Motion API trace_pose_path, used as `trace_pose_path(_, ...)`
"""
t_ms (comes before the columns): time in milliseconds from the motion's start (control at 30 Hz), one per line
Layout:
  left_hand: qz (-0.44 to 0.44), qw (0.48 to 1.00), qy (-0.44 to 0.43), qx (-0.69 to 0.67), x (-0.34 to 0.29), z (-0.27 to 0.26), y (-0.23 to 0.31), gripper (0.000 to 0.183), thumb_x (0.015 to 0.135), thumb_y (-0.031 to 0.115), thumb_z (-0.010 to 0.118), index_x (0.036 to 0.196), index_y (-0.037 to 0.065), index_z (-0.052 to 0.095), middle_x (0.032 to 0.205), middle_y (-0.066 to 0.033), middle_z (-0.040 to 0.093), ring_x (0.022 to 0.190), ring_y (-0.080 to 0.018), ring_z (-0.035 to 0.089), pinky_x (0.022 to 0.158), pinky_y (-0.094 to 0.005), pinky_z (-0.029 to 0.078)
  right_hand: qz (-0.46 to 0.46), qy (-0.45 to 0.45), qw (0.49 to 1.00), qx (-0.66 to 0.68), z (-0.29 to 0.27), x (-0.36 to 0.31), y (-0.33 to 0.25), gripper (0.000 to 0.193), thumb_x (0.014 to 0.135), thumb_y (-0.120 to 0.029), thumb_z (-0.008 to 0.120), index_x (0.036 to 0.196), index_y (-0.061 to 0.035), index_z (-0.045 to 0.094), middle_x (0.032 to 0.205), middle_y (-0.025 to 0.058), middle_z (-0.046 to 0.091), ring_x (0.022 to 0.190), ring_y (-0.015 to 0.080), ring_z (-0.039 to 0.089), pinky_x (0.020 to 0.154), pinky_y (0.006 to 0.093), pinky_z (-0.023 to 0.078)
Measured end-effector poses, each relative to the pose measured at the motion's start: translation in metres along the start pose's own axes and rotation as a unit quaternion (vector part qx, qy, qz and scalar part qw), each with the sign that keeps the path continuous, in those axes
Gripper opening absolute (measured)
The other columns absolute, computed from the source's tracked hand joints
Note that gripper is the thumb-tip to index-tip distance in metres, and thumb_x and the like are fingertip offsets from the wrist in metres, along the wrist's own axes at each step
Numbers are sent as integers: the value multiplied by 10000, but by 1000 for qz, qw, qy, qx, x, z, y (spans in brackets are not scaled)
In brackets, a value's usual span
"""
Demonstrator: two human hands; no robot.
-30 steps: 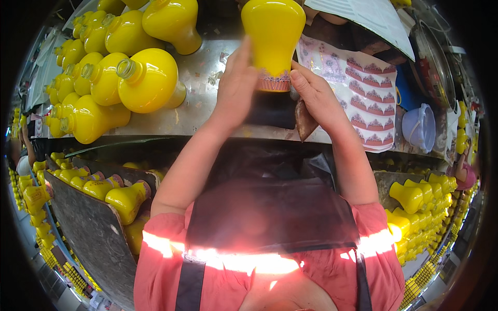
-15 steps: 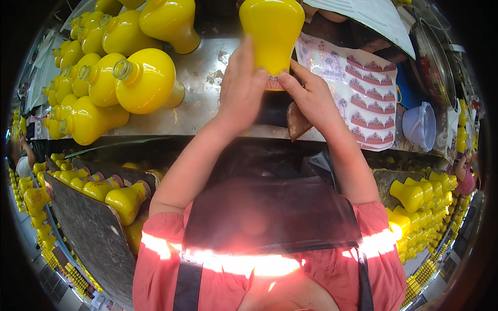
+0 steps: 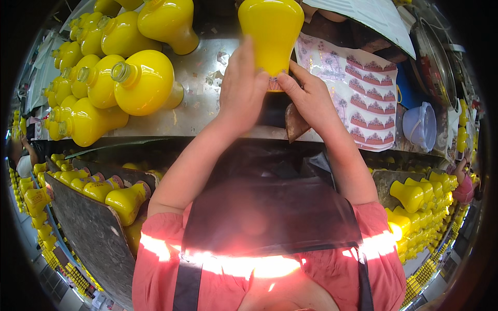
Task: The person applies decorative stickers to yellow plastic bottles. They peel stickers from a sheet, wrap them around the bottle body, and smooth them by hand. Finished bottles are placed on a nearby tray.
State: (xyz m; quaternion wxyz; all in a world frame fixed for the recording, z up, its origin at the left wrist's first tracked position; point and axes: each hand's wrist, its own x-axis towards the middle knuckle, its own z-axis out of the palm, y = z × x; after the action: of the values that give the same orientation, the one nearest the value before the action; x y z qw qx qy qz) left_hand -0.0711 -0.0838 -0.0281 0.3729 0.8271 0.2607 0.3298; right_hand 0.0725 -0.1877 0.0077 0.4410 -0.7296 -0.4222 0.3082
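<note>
A glossy yellow bottle (image 3: 271, 36) lies between my two hands, its wide body away from me and its narrower foot toward me. A pink and purple patterned decal band (image 3: 275, 83) runs around that foot. My left hand (image 3: 241, 88) presses along the bottle's left side with its fingers stretched and together, slightly blurred. My right hand (image 3: 310, 92) grips the right side, its thumb on the decal band and its other fingers partly hidden behind the bottle. The bottle's mouth is cut off by the upper edge of the view.
Several yellow bottles (image 3: 145, 83) lie on the metal bench (image 3: 199, 98) at left. At right are a decal sheet (image 3: 371, 103) and a lilac bucket (image 3: 419, 127). A brown block (image 3: 296, 123) sits below my right hand. Racks of yellow bottles (image 3: 407, 196) flank me.
Both hands and the bottle keep nearly the same place, with only a slight shift in the view. My right thumb has moved a little to the left on the decal band.
</note>
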Motion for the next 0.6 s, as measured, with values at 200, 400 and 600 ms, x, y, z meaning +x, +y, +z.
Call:
trace_pose_path(200,5,1000,0,-9,0,0,-2,738,972,194,518,1619,20,209,1536,-282,383,1414,-446,383,1183,-489,313,1,2,1000,-1,-1,0,-1,505,977,-391,618,1378,-83,622,948,186,736,794,248,708,793,358,543)
trace_pose_path(400,-30,999,2,-42,1,1,-4,752,956,208,564,1616,36,247,1532,-277,395,1397,-438,423,1174,-484,343,-3,-6,1000,-1,0,-1,2,501,993,-408,595,1385,-96,622,939,148,746,752,202,704,738,332,548)
trace_pose_path(600,-41,989,-40,-137,-1,-11,-8,942,858,230,708,1649,89,216,1526,-98,425,1193,-197,502,995,-332,413,190,14,953,233,-30,9,-12,335,1041,-321,554,1193,-48,673,900,92,704,747,143,690,690,284,564)
